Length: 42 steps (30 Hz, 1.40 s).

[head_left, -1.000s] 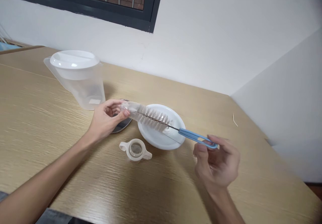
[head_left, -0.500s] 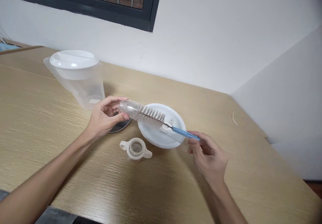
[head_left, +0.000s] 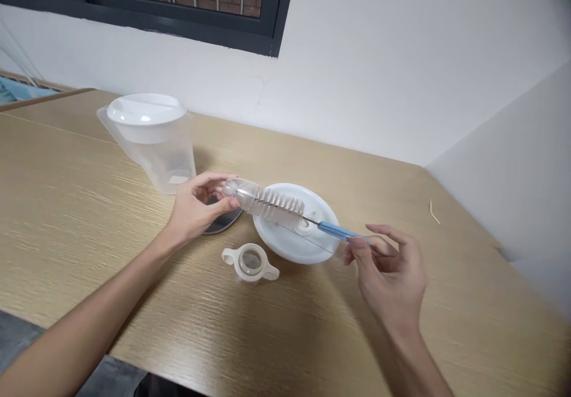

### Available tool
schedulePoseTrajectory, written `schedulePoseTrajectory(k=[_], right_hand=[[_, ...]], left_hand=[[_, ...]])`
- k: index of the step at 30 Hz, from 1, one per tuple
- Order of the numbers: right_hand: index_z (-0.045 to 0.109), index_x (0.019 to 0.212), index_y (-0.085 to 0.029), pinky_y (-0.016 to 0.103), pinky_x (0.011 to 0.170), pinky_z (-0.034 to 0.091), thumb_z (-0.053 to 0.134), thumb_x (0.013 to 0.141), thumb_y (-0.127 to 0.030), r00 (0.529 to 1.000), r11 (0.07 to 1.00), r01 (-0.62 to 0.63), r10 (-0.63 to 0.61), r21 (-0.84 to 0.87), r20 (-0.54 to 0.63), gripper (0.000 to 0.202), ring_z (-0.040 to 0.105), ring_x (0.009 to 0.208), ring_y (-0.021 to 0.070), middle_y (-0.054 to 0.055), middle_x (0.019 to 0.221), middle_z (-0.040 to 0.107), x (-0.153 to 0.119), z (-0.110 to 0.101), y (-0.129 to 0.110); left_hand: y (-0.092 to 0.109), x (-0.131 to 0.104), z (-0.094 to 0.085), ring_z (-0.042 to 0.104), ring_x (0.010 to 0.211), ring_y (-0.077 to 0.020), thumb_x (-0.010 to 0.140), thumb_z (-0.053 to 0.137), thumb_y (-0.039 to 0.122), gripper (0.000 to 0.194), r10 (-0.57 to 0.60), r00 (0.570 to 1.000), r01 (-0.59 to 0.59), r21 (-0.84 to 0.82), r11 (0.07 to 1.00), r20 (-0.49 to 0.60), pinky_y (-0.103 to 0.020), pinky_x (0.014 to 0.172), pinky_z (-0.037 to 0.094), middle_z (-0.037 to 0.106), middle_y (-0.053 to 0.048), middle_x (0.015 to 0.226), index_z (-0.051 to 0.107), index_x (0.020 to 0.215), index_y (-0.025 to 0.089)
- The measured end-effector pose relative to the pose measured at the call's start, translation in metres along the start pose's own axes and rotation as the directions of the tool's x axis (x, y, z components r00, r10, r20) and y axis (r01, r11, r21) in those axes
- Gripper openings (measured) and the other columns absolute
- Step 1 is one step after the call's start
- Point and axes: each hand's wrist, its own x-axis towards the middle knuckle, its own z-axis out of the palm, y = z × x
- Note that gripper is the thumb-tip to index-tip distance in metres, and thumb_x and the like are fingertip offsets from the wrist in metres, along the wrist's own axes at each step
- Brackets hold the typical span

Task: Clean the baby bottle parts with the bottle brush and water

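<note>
My left hand (head_left: pixel 203 204) grips a small clear bottle (head_left: pixel 243 193) lying sideways in the air, its opening towards the right. A bottle brush (head_left: pixel 285 205) with pale bristles has its tip in that opening; most of the bristles show outside. My right hand (head_left: pixel 388 260) pinches the end of the brush's blue handle (head_left: pixel 336 230), with the index finger lifted off. Under the brush sits a white oval dish (head_left: pixel 289 245) with a small white ring (head_left: pixel 304 226) in it. A two-handled translucent collar (head_left: pixel 250 262) stands on the table in front of the dish.
A translucent pitcher (head_left: pixel 156 141) with a white lid stands at the back left. A dark round disc (head_left: pixel 223 221) lies partly behind my left hand. On the right of the wooden table (head_left: pixel 468 290) is a thin pale strip (head_left: pixel 433 213). A wall and window frame rise behind.
The fingers of my right hand have shifted on the handle, and the index finger has lifted. The view has moved slightly, so everything appears further right. The brush tip remains in the bottle.
</note>
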Motion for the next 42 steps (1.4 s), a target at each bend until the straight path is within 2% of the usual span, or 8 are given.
schedulePoseTrajectory(k=[5, 9, 19, 23, 27, 31, 33, 42], right_hand=[[0.066, 0.113, -0.020, 0.023, 0.066, 0.063, 0.079, 0.088, -0.022, 0.985, 0.987, 0.156, -0.153, 0.033, -0.084, 0.029, 0.077, 0.072, 0.0146, 0.003, 0.086, 0.078, -0.001, -0.002, 0.001], [0.070, 0.111, -0.019, 0.025, 0.069, 0.066, 0.079, 0.089, -0.022, 0.991, 0.992, 0.120, -0.118, 0.033, -0.061, 0.024, 0.079, 0.073, 0.0164, 0.004, 0.088, 0.081, -0.003, -0.004, 0.004], [0.072, 0.101, -0.018, 0.021, 0.058, 0.062, 0.079, 0.091, -0.033, 1.000, 0.999, 0.029, -0.029, 0.016, -0.008, 0.019, 0.075, 0.059, 0.0144, 0.003, 0.070, 0.078, 0.001, -0.009, -0.004], [0.071, 0.088, -0.019, 0.019, 0.044, 0.052, 0.074, 0.095, -0.035, 0.998, 0.998, 0.055, -0.054, -0.013, 0.045, 0.018, 0.066, 0.047, 0.0114, 0.000, 0.059, 0.071, 0.001, -0.010, -0.008], [0.069, 0.079, -0.020, 0.021, 0.045, 0.049, 0.068, 0.099, -0.033, 0.991, 0.989, 0.130, -0.127, -0.069, 0.052, 0.024, 0.062, 0.050, 0.0108, 0.000, 0.061, 0.067, -0.001, -0.010, -0.008], [0.073, 0.102, -0.021, 0.024, 0.047, 0.050, 0.070, 0.097, -0.029, 0.987, 0.983, 0.157, -0.158, -0.093, -0.006, 0.010, 0.064, 0.056, 0.0118, 0.000, 0.073, 0.069, -0.005, -0.005, -0.006], [0.070, 0.114, -0.022, 0.024, 0.047, 0.052, 0.073, 0.095, -0.026, 0.988, 0.985, 0.152, -0.155, -0.078, -0.029, 0.020, 0.066, 0.054, 0.0121, -0.001, 0.075, 0.070, -0.007, -0.003, -0.002], [0.074, 0.120, -0.024, 0.034, 0.076, 0.068, 0.079, 0.089, -0.024, 0.974, 0.972, 0.223, -0.225, -0.073, -0.008, 0.032, 0.077, 0.082, 0.0186, 0.005, 0.101, 0.078, -0.009, -0.004, 0.012]], left_hand=[[0.000, -0.001, 0.002, 0.069, 0.070, -0.0150, 0.064, 0.098, 0.042, 0.040, -0.090, 0.992, 0.094, 0.045, 0.995, -0.087, -0.025, 0.063, 0.057, 0.080, -0.006, 0.081, 0.083, 0.092, 0.018], [-0.001, -0.001, 0.001, 0.072, 0.072, -0.0151, 0.061, 0.099, 0.042, 0.043, -0.137, 0.986, 0.139, 0.017, 0.990, -0.099, -0.025, 0.068, 0.060, 0.081, -0.006, 0.083, 0.082, 0.092, 0.018], [-0.008, -0.002, 0.001, 0.071, 0.074, -0.0138, 0.059, 0.101, 0.025, 0.047, -0.039, 0.999, 0.041, -0.079, 0.996, 0.022, -0.024, 0.068, 0.060, 0.080, -0.003, 0.090, 0.081, 0.102, 0.022], [-0.004, -0.001, 0.003, 0.072, 0.075, -0.0156, 0.061, 0.100, 0.026, 0.045, 0.020, 0.999, -0.018, -0.063, 0.998, 0.027, -0.026, 0.067, 0.060, 0.080, -0.004, 0.089, 0.082, 0.102, 0.022], [0.000, 0.001, 0.003, 0.072, 0.076, -0.0179, 0.061, 0.100, 0.031, 0.043, 0.029, 0.999, -0.028, -0.026, 0.999, 0.021, -0.028, 0.068, 0.060, 0.080, -0.005, 0.087, 0.082, 0.099, 0.022], [0.001, 0.002, 0.001, 0.072, 0.076, -0.0181, 0.060, 0.100, 0.041, 0.043, -0.002, 1.000, 0.002, 0.020, 1.000, -0.025, -0.028, 0.067, 0.059, 0.080, -0.006, 0.087, 0.081, 0.093, 0.021], [0.001, 0.003, -0.001, 0.070, 0.072, -0.0170, 0.060, 0.099, 0.045, 0.043, -0.029, 0.998, 0.032, 0.053, 0.998, -0.059, -0.027, 0.065, 0.057, 0.080, -0.005, 0.083, 0.080, 0.090, 0.020], [-0.007, 0.001, -0.005, 0.071, 0.073, -0.0168, 0.066, 0.097, 0.045, 0.043, -0.124, 0.988, 0.128, 0.050, 0.990, -0.087, -0.028, 0.069, 0.058, 0.079, -0.006, 0.082, 0.080, 0.094, 0.018]])
